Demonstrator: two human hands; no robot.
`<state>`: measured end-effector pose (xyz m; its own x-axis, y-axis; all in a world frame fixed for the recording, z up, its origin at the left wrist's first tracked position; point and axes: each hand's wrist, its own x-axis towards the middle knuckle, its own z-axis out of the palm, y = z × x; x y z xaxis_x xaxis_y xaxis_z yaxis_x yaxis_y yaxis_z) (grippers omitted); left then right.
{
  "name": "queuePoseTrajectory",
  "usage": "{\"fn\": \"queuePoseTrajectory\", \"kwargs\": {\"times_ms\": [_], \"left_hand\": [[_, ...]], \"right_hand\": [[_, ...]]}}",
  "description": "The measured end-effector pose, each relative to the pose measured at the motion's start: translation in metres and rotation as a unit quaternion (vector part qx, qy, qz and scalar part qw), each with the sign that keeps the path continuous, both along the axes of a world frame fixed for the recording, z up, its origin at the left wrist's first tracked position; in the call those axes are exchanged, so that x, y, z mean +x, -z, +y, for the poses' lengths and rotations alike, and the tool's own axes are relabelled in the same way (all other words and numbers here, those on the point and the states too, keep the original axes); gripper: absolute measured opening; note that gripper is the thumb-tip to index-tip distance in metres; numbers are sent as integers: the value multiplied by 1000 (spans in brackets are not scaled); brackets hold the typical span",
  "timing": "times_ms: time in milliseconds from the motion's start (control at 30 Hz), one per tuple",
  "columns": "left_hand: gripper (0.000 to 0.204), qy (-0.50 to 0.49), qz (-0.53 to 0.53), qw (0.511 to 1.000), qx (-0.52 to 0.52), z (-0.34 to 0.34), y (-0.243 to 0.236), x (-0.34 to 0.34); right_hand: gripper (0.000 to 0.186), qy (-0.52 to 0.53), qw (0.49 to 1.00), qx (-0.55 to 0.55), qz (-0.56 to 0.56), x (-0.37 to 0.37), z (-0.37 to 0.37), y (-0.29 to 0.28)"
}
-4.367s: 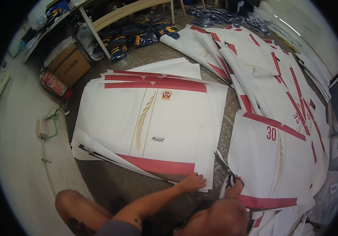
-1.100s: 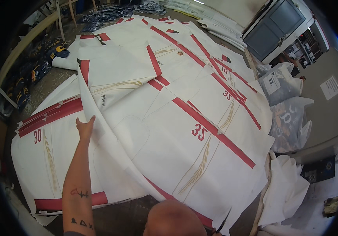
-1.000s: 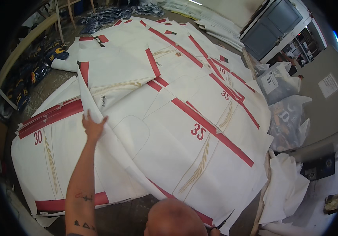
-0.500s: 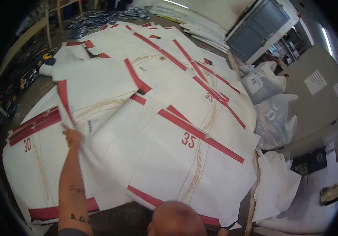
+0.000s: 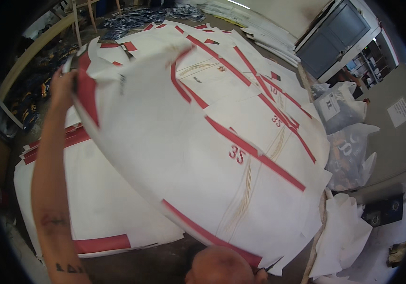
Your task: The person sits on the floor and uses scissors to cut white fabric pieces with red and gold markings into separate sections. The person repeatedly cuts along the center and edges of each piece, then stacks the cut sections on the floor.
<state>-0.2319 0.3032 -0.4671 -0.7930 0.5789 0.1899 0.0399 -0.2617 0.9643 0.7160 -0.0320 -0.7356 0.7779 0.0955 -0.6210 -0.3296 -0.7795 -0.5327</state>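
My left hand is closed on the corner of a large white printed sheet. It holds that corner up at the far left, so the sheet slopes and its free edge curves away from the layer below. Red borders, red numerals and a tan rope-like pattern mark the sheet; whether it is cloth or paper, I cannot tell. Only a few fingers of my right hand show at the bottom edge, by the sheet's near corner. A thin dark tool sticks out beside them, its kind unclear.
Under the lifted part lies another white sheet with red bands. More such sheets overlap across the table. Filled clear plastic bags stand along the right side. Dark patterned pieces cover the floor at left. A rounded skin-coloured shape blocks the bottom middle.
My left hand has moved away from me and to the left, raising the sheet's edge and uncovering more of the layer beneath. The view has shifted slightly. My right hand stays low.
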Motion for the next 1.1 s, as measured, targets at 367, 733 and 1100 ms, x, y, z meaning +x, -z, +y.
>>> {"fn": "queuePoseTrajectory", "kwargs": {"times_ms": [367, 733, 1100], "left_hand": [[38, -397, -110, 903, 122, -371, 177, -128], [33, -292, -414, 861, -45, -278, 318, 206], [57, 87, 430, 779, -448, -239, 253, 326]], "right_hand": [[26, -188, 858, 460, 132, -58, 310, -49], [25, -342, 870, 339, 106, -56, 198, -42], [32, -516, 749, 110, 401, -227, 72, -20]]}}
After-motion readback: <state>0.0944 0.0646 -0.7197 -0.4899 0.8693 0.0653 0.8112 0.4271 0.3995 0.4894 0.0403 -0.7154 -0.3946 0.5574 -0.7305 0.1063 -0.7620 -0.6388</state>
